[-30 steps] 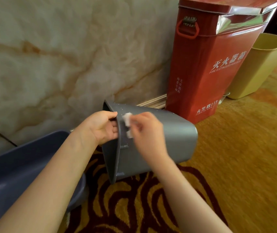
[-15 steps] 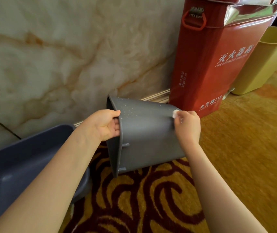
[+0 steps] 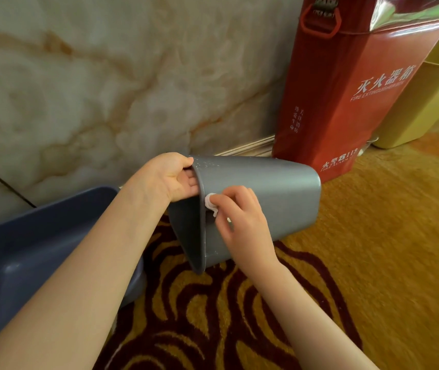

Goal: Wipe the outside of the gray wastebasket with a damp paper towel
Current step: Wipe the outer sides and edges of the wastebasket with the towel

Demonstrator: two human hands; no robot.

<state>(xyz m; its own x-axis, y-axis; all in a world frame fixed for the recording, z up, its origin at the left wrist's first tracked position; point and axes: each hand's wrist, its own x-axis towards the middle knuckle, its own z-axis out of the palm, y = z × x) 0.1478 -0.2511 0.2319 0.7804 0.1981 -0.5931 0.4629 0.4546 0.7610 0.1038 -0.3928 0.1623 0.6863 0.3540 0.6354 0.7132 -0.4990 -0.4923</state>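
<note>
Two hands on tipped gray wastebasket (image 3: 271,193) — paper towel (image 3: 210,202) near rim.

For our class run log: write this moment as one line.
left hand: grips wastebasket rim | right hand: presses paper towel near rim | wastebasket: tipped sideways

Wastebasket (image 3: 271,193) on carpet (image 3: 373,249), extinguisher box (image 3: 346,102) behind, bin (image 3: 26,249) left

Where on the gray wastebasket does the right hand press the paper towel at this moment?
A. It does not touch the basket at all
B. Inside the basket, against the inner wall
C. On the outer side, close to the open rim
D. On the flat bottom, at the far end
C: the right hand presses the white paper towel on the outer wall of the gray wastebasket, just beside the rim that the left hand grips.
</note>
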